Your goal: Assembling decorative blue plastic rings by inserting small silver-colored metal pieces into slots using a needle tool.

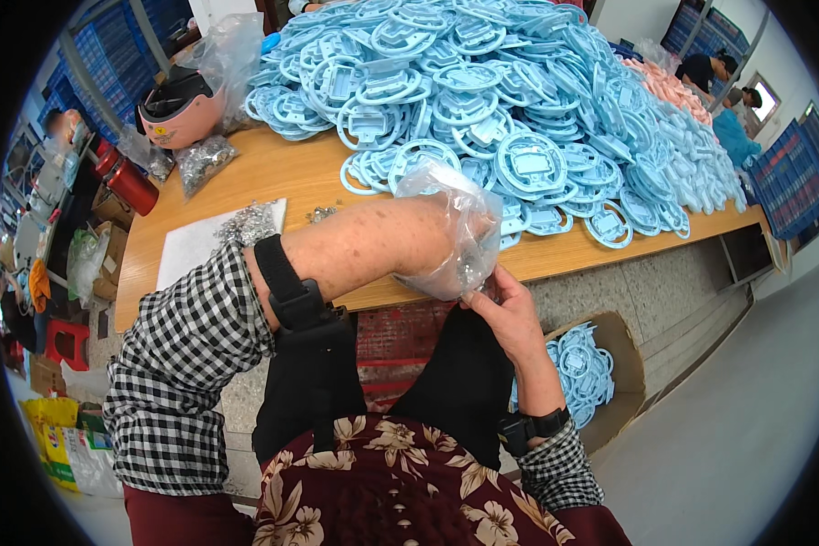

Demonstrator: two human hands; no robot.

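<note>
A clear, crumpled plastic bag (484,218) spans the light-brown wooden table's (309,168) near edge; the left hand (450,235) is inside, grip unclear; the right hand (510,317) pinches its lower edge.

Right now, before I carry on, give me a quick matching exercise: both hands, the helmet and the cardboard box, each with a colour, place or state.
Column one:
1. Left hand
2. Right hand
3. Helmet
4. Cardboard box

Column two:
A. Holding light-blue plastic parts
B. Pinching the near edge of the clear plastic bag
C. Inside the clear plastic bag
D. Pink

Right pairs: 1-C, 2-B, 3-D, 4-A.
</note>
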